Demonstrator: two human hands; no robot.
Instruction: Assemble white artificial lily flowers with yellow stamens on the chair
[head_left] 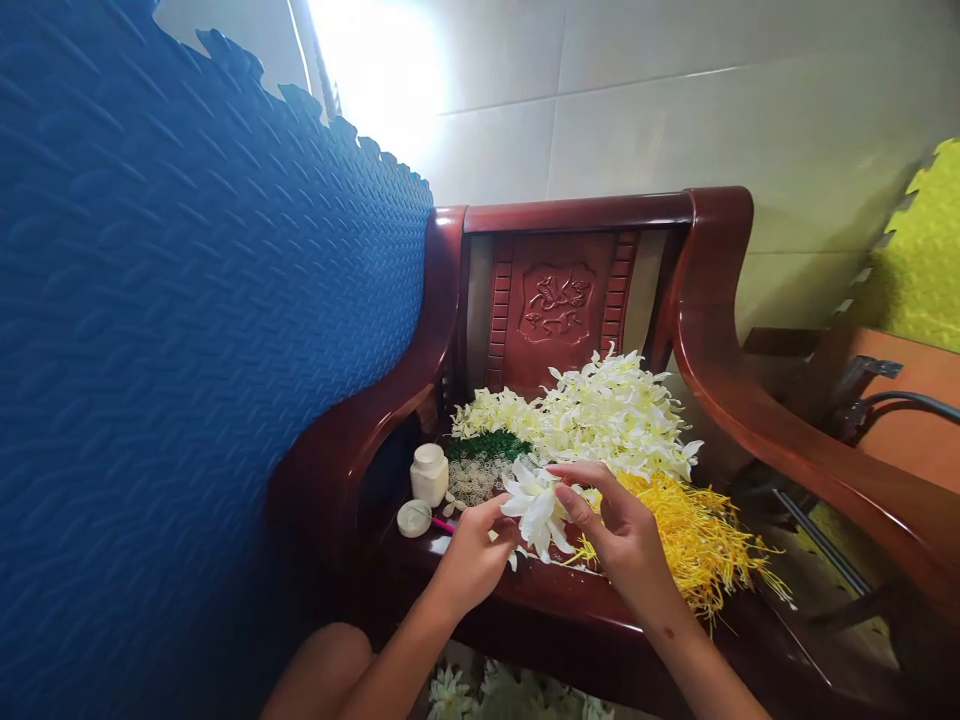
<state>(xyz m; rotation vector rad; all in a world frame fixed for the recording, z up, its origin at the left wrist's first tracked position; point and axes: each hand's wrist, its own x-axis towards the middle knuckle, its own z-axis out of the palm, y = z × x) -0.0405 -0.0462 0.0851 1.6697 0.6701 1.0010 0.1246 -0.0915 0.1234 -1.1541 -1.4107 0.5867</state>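
A dark red wooden armchair [712,290] faces the person, and nearly everything in use lies on its seat. Left of the chair, right up against its arm, stands a textured blue foam mat [187,330]; behind the chair is a pale tiled wall [645,140], and off to its right are a yellow foam mat [930,240] and an orange-brown board [907,400]. At the back of the chair's seat rises a heap of white blossoms [615,420], and the seat's right side is covered by a tangle of yellow strands [697,540]. Toward the seat's left lie dark green bits [487,446] and a patch of small clear pieces [476,480], with a white jar [429,475], a round white lid [414,518] and a pink stick [444,525] near the left arm. More white flowers [450,690] show below the chair's front edge. The two hands block part of the seat's middle. Over the front of that seat is the white flower [538,510], full, with layered pointed petals spread outward and drooping. The left hand [476,555] grips its left side; the right hand [619,520] pinches its right side between thumb and fingers.
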